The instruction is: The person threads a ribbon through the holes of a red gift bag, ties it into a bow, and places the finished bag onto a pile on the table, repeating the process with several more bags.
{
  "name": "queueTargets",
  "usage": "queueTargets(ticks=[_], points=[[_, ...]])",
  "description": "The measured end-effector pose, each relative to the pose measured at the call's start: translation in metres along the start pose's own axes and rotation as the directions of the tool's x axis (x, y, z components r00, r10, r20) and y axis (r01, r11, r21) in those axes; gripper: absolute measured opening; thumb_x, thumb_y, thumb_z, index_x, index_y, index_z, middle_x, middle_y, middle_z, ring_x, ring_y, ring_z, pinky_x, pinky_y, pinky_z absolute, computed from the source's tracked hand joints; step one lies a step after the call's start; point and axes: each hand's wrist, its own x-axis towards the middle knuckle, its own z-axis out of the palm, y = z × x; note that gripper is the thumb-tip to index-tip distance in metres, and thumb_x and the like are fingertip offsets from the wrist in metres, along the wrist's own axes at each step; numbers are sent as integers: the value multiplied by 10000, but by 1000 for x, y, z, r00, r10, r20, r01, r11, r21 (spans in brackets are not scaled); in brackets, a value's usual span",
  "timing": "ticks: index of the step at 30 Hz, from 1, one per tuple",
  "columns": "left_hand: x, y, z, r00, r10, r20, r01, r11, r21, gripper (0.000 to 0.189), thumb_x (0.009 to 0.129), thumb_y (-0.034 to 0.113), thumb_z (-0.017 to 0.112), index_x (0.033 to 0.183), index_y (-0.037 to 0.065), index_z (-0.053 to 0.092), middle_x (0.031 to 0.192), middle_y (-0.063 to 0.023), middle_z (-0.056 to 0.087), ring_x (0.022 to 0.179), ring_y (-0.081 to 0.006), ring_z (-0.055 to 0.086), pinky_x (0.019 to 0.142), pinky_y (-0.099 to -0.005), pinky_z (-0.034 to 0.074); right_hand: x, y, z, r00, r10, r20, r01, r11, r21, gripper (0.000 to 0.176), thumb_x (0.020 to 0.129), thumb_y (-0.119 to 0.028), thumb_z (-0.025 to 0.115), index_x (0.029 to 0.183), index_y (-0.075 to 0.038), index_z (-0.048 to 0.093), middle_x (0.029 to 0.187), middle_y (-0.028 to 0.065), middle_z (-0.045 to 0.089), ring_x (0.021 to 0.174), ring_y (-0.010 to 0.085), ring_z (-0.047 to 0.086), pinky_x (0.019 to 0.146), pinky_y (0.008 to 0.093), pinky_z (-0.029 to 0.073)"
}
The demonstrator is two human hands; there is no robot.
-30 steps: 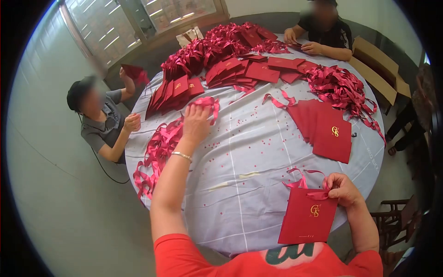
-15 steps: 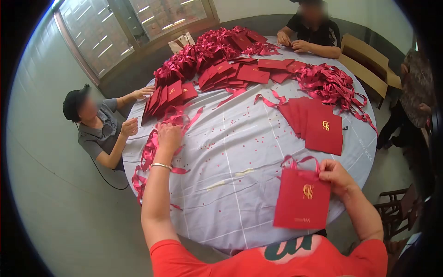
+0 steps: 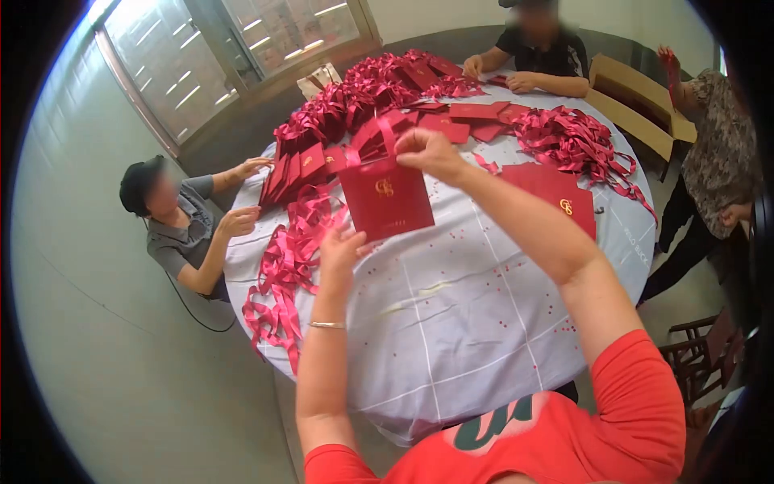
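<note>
**Red gift bag (image 3: 387, 198) held up over the round table (image 3: 484, 323)**

The left hand (image 3: 343, 246), blurred, has its fingers loosely parted near the bag's lower left corner; I cannot tell whether it touches anything. The right hand (image 3: 427, 153) pinches the bag's top right corner. Pink ribbons (image 3: 286, 258) trail along the table's left side; flat red bags (image 3: 556, 189) overlap at right. Beyond lies a ribbon heap (image 3: 576, 141), then a person in black (image 3: 540, 56).

Framed window (image 3: 298, 40), pale bag (image 3: 316, 82) near it, open cardboard box (image 3: 625, 118), dark chair (image 3: 719, 347), standing person in patterned top (image 3: 716, 145)
</note>
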Motion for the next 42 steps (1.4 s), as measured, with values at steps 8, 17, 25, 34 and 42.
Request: queueTargets(ticks=[8,17,25,34,42], points=[[9,-27,-12,988,-27,-151,38,997,71,241,863,-43,604,1103,-34,593,989,-111,675,772,-177,682,593,-282,601,-10,95,24,976,215,31,-218,964,150,564,776,52,671,1309,45,485,1148,116,631,1000,175,629,863,290,522],[0,-21,-13,977,34,-210,25,962,273,241,867,-9,624,1104,-39,593,888,-96,694,761,-149,688,455,-220,522,-10,73,29,972,198,126,-223,947,232,787,781,12,683,1455,50,278,1285,199,553,1171,243,560,957,321,479],[-9,-24,-18,905,421,-62,-74,299,951,367,765,188,729,1032,-45,633,870,-197,689,828,-365,669,774,-432,524,-105,30,9,971,218,100,-132,833,-537,578,756,-193,715,1260,31,542,1299,251,532,1238,359,507,1041,397,416],[-31,-15,7,880,398,260,-299,37,954,269,827,196,682,1026,29,611,993,-184,639,883,-380,647,730,-476,524,-239,-57,-109,998,12,68,60,333,-941,592,742,-258,783,1224,13,572,1355,254,485,1284,405,433,1077,452,360],[-59,-11,42,904,271,331,-307,-127,943,212,819,195,691,950,43,626,894,-168,681,825,-369,669,700,-471,527,-284,-43,-135,997,-37,-71,-62,198,-978,612,737,-342,778,1211,-5,587,1278,163,551,1207,337,496,1015,451,386]])
